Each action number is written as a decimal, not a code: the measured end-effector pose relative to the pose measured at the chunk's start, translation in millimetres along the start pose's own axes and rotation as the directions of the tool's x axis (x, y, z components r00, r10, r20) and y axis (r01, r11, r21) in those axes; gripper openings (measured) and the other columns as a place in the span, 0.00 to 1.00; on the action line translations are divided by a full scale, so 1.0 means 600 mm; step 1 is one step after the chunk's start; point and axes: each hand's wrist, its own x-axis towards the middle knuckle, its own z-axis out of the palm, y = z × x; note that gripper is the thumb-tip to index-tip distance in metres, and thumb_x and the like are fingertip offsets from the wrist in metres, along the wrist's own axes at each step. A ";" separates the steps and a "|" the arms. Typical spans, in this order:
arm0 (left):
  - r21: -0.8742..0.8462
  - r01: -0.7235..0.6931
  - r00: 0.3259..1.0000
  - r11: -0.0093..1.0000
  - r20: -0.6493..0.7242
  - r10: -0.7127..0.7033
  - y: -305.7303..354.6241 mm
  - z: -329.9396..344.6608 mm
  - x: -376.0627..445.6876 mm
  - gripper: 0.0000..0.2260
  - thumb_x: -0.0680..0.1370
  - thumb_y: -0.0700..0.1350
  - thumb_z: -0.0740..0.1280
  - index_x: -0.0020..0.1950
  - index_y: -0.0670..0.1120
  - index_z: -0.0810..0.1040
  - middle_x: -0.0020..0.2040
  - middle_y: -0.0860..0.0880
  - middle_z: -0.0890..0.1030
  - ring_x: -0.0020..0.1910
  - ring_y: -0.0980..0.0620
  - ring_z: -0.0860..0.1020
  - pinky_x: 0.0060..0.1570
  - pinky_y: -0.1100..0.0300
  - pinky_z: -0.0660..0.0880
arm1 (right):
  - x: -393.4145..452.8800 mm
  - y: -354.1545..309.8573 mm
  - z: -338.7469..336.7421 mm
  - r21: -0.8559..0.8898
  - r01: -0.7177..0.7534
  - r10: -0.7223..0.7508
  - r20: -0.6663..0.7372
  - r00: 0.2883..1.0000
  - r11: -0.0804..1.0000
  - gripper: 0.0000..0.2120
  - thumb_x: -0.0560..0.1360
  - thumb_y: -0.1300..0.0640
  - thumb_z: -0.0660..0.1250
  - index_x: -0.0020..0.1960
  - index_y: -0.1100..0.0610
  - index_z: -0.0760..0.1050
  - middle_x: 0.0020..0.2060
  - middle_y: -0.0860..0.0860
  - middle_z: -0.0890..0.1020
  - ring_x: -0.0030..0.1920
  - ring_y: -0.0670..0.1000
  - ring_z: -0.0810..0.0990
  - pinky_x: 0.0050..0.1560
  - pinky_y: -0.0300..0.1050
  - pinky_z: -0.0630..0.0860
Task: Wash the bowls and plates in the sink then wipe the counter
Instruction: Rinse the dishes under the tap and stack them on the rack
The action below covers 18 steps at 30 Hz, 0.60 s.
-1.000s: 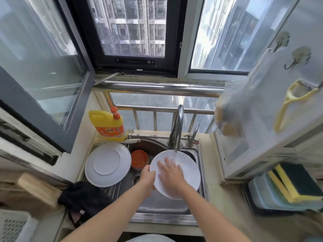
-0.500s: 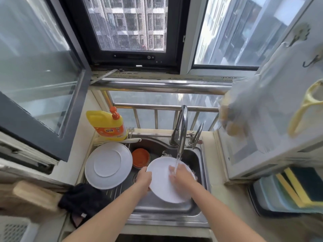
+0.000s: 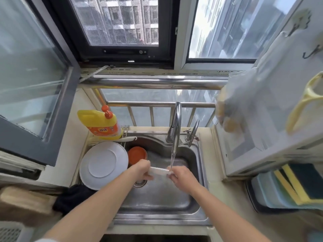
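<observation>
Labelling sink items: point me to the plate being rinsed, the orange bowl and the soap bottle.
plate being rinsed (image 3: 159, 171), head view, on its white rim seen edge-on between both hands.
orange bowl (image 3: 136, 155), head view, on its inside.
soap bottle (image 3: 99, 124), head view, on its yellow body.

The white plate (image 3: 159, 171) shows only its blurred rim, edge-on, its ends hidden inside the left hand (image 3: 142, 169) and right hand (image 3: 180, 176). The hanging plastic bag (image 3: 244, 109) is smeared, its yellowish contents unreadable. The dark cloth (image 3: 73, 198) lies partly under the left forearm.
</observation>
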 end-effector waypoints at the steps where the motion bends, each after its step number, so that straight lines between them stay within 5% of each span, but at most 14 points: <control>1: 0.161 -0.037 0.998 0.986 -0.051 0.046 -0.002 0.004 0.009 0.18 0.81 0.48 0.59 0.67 0.40 0.70 0.64 0.39 0.74 0.55 0.39 0.79 0.64 0.43 0.76 | 0.004 0.001 -0.008 0.040 -0.015 0.015 -0.006 1.000 0.999 0.06 0.76 0.56 0.66 0.51 0.50 0.80 0.44 0.51 0.85 0.50 0.57 0.82 0.50 0.52 0.77; 3: 0.482 -0.163 0.966 0.861 -0.100 0.239 -0.004 0.013 0.021 0.21 0.76 0.57 0.62 0.66 0.49 0.77 0.69 0.45 0.74 0.66 0.42 0.73 0.73 0.42 0.66 | 0.012 0.005 -0.020 0.099 -0.044 0.044 0.003 0.999 0.994 0.07 0.76 0.57 0.68 0.52 0.52 0.81 0.46 0.52 0.85 0.50 0.55 0.82 0.52 0.50 0.76; 5: 0.659 -0.386 0.899 0.645 0.111 0.424 -0.006 0.020 0.017 0.17 0.79 0.55 0.56 0.60 0.55 0.81 0.65 0.51 0.79 0.66 0.48 0.73 0.73 0.37 0.59 | 0.023 0.006 -0.034 0.134 -0.089 0.083 0.047 0.995 0.987 0.08 0.76 0.56 0.69 0.54 0.54 0.81 0.48 0.53 0.85 0.51 0.54 0.81 0.53 0.49 0.76; 8: 0.562 -0.594 0.796 0.576 0.305 0.523 -0.020 0.017 -0.003 0.11 0.77 0.55 0.62 0.55 0.56 0.81 0.53 0.56 0.83 0.56 0.54 0.79 0.64 0.45 0.73 | 0.035 0.014 -0.046 0.164 -0.141 0.121 0.127 0.985 0.976 0.12 0.75 0.52 0.72 0.57 0.52 0.81 0.50 0.50 0.84 0.52 0.51 0.81 0.57 0.50 0.77; 12: 0.491 -0.676 0.719 0.549 0.279 0.636 -0.030 0.013 0.000 0.05 0.79 0.45 0.68 0.44 0.52 0.78 0.40 0.54 0.79 0.40 0.56 0.76 0.47 0.51 0.74 | 0.039 0.024 -0.043 0.194 -0.174 0.146 0.152 0.978 0.965 0.20 0.72 0.43 0.72 0.61 0.51 0.80 0.54 0.48 0.84 0.55 0.50 0.81 0.60 0.52 0.77; 15: 0.466 -0.672 0.690 0.576 0.112 0.715 -0.034 0.022 0.016 0.04 0.79 0.45 0.69 0.54 0.53 0.79 0.53 0.49 0.79 0.56 0.50 0.75 0.56 0.57 0.70 | 0.032 0.024 -0.032 0.294 -0.212 0.188 0.107 0.976 0.932 0.23 0.70 0.40 0.67 0.58 0.52 0.79 0.51 0.47 0.84 0.54 0.48 0.81 0.57 0.50 0.76; 18: 0.507 -0.602 0.729 0.617 0.035 0.683 -0.045 0.048 0.030 0.21 0.83 0.48 0.63 0.76 0.57 0.67 0.77 0.47 0.61 0.77 0.45 0.56 0.76 0.50 0.56 | 0.014 0.015 -0.011 0.453 -0.275 0.263 0.090 0.960 0.848 0.14 0.71 0.45 0.67 0.50 0.55 0.77 0.43 0.48 0.82 0.44 0.44 0.77 0.49 0.50 0.73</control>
